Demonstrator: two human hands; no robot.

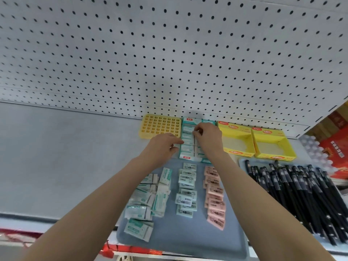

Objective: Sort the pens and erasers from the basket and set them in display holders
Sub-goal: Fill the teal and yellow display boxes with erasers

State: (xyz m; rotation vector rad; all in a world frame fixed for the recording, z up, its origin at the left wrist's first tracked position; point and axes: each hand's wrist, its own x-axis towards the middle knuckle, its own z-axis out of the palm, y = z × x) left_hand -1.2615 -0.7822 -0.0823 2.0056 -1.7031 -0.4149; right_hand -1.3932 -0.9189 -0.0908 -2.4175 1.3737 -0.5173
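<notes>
Erasers (186, 141) stand in rows inside the teal display box (189, 120), and both my grips are over them. My right grip (207, 137) has thumb and forefinger pressed together on a white strip (194, 143) running down the middle of the box; whether that is an eraser on edge or a divider I cannot tell. My left grip (163, 146) comes in from the left with fingers curled at the box's left wall, and I cannot tell whether it pinches anything. The box sits at the back of the shelf (66, 157) against the pegboard (169, 53), with a yellow grid holder (160, 126) just beside it on the left and two yellow display boxes (235, 129) on the right. Nearer me, under my forearms, a blue tray (180, 236) carries loose erasers in three groups: green-and-white ones (146, 200) heaped on the left, pale blue ones (186, 191) in the middle, pink ones (215, 202) on the right. Black pens (293, 187) lie heaped on a second tray (243, 162) at the far right.
</notes>
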